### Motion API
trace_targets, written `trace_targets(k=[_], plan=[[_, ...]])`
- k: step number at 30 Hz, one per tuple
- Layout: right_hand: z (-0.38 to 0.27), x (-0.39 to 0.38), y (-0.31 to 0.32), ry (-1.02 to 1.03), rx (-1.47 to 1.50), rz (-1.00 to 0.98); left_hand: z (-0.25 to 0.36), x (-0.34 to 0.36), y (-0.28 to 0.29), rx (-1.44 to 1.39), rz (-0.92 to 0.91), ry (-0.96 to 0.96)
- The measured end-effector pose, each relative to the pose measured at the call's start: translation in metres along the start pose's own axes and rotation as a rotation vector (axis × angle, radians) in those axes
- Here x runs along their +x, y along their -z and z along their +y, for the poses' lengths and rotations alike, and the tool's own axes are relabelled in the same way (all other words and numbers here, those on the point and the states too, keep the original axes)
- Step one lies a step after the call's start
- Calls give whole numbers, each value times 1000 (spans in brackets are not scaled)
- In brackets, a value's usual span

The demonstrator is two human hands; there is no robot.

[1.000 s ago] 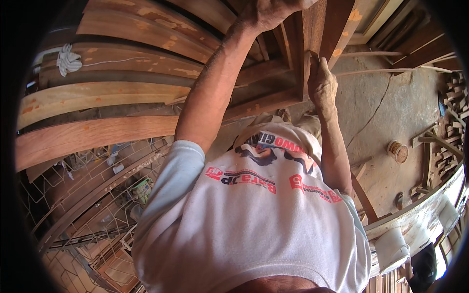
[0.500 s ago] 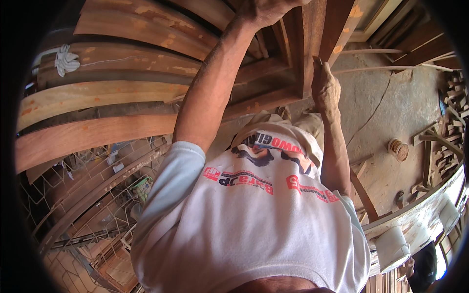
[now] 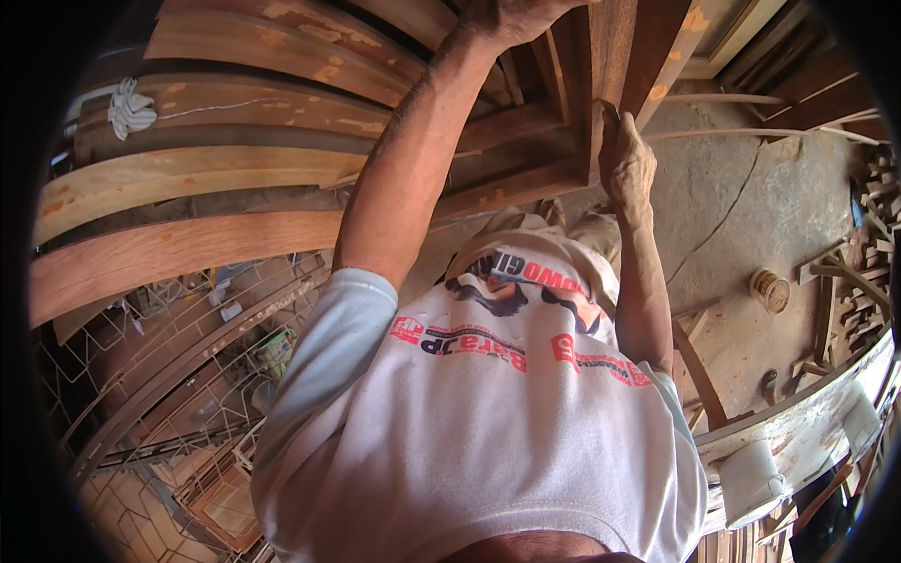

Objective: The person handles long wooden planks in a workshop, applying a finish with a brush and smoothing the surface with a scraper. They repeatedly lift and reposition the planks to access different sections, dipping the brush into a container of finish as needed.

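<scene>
An upright brown wooden member (image 3: 605,70) stands among joined framing at the top centre. My left hand (image 3: 526,17) reaches to its upper part with curled fingers; what they grip is cut off by the frame's top. My right hand (image 3: 627,155) is closed against the same member lower down, its thumb and fingers pressed together; whether it holds anything small there is hidden. Long curved-looking planks (image 3: 188,246) with orange filler patches fill the upper left, and a striped white cloth (image 3: 131,110) lies on one of them.
Wire-like metal grilles (image 3: 131,394) lie at lower left. On the concrete floor at right are a round container (image 3: 770,291), a cord (image 3: 723,225) and piled offcuts (image 3: 878,216). A long whitish bench-like surface (image 3: 817,422) with white objects curves along the lower right.
My right hand has shifted slightly back and forth along the wooden member, its fingers staying closed. My left hand stays high at the top edge, and the whole view has moved very slightly.
</scene>
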State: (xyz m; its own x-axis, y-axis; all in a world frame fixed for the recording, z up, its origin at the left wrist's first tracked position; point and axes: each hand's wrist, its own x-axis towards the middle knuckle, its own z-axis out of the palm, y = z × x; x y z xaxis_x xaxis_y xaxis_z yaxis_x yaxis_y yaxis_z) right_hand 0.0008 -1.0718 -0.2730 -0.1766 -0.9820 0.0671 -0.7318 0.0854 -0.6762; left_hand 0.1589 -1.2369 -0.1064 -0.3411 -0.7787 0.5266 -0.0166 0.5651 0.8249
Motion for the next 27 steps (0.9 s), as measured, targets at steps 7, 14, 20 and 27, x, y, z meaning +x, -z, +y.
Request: trace_targets(k=[7,14,20,27], plan=[[11,-5,-10,23,79,5,6,-1,-6,40,46,-60],[38,-16,-33,-76,60,-63,7,8,-1,21,-22,-84],[41,-14,-27,17,66,-88,-5,-2,3,105,-10,-53],[26,-11,-6,-25,14,-133,6,-4,-1,-29,56,118]])
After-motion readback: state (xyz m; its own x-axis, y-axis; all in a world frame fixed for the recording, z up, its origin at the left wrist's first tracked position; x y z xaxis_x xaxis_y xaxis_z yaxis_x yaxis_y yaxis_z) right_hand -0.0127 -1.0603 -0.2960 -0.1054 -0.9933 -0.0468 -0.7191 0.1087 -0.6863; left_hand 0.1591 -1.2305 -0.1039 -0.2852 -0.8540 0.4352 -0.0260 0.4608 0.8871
